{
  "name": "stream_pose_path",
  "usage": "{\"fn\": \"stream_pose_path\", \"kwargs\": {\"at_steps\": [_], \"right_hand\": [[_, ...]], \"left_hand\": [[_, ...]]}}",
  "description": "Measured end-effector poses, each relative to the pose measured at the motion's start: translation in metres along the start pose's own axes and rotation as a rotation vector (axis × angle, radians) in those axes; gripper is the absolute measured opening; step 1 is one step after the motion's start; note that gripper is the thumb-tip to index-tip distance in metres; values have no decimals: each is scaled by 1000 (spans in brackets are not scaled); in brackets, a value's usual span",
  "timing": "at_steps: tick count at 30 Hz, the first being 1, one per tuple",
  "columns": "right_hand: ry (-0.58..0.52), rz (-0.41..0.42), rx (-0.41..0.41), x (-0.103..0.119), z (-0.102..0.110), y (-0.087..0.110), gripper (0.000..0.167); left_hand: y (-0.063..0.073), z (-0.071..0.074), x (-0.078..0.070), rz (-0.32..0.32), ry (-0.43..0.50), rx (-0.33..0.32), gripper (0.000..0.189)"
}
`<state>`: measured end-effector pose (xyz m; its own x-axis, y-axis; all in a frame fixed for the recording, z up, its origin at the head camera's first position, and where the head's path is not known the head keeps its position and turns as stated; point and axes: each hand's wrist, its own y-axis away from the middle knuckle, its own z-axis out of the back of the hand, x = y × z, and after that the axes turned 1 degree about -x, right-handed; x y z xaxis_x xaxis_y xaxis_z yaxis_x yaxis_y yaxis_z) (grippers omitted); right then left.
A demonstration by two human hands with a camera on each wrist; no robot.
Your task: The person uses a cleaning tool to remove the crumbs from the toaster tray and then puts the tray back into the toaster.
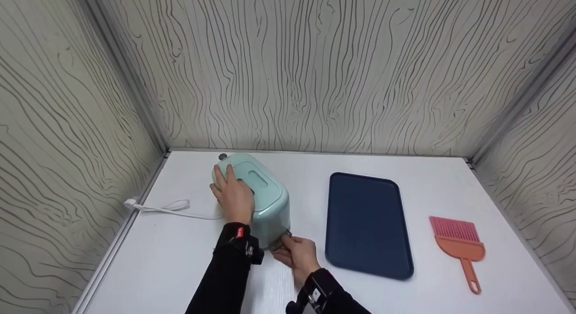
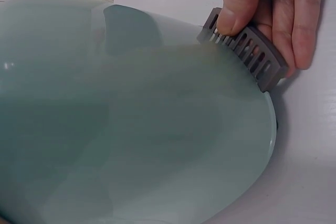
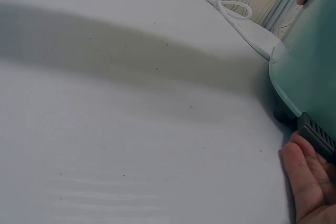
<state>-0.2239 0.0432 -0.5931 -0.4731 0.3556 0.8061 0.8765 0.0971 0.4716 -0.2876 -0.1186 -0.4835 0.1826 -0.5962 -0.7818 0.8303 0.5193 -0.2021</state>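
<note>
A mint-green toaster (image 1: 273, 219) with a covered top stands on the left half of the white table, set at a slant. My left hand (image 1: 234, 199) rests on its top with the fingers spread toward the far end. At the near end, low by the table, my right hand (image 1: 299, 255) pinches a dark grey slotted crumb tray (image 2: 270, 69) between thumb and fingers. In the left wrist view the thumb lies over the slots and the other fingers are beneath. The slotted edge sits right at the toaster's lower rim; the rest is hidden.
A navy blue tray (image 1: 366, 224) lies right of the toaster. Farther right is a small orange brush (image 1: 460, 248) with pink bristles. The toaster's white cord (image 1: 180, 211) runs left to the table edge. Several dark specks dot the tabletop (image 3: 131, 129). Patterned walls enclose the table.
</note>
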Motion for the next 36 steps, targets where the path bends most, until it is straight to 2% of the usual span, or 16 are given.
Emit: {"fn": "stream_pose_path", "kwargs": {"at_steps": [5,15,27,36], "right_hand": [[-17,-2,-10,0,1,1,28],[-42,7,22,0,8,7,36],[-19,6,39,-1,17,11,40],[-19,-5,33,1,25,19,39]], "left_hand": [[0,0,1,-3,-15,7,54],[-2,0,0,-15,-5,5,53],[0,1,2,-26,-27,-9,53],[0,0,1,1,-19,6,54]]}}
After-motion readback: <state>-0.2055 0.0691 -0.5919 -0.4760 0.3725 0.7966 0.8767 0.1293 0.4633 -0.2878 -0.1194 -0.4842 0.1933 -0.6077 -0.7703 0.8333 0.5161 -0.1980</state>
